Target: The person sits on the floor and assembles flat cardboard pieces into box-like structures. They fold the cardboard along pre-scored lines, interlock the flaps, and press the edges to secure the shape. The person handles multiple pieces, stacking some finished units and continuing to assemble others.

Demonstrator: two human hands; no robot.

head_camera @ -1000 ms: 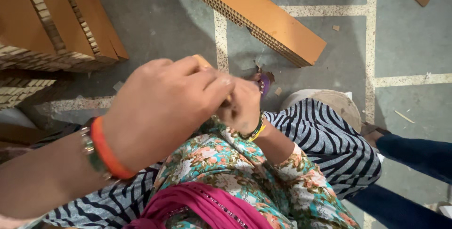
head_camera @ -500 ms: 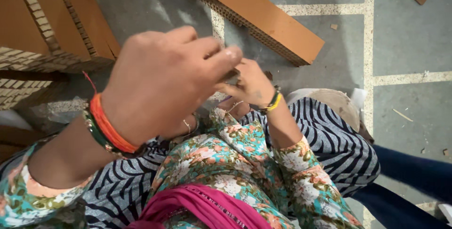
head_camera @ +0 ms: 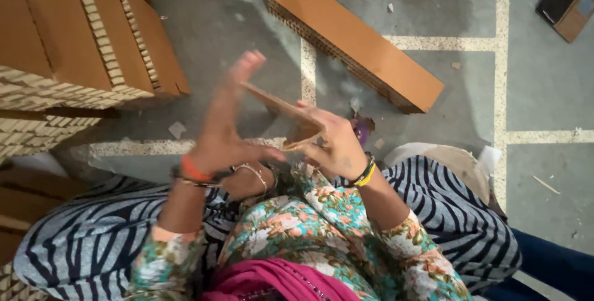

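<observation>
Up front, thin cardboard strip (head_camera: 281, 108) held above lap, between both hands. Right hand (head_camera: 331, 143) pinches lower end; left hand (head_camera: 226, 131) flat-open, fingers pressed along upper end. Likely light, fairly stiff, creases easily: best gripped at ends. Long axis runs upper-left to lower-right.

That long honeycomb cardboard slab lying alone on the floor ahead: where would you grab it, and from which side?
Grip the long cardboard slab across its narrow width near the middle, coming from above. It lies flat and diagonal on the floor, both long edges free, so fingers can likely clamp the honeycomb sides there without it tipping.
</observation>
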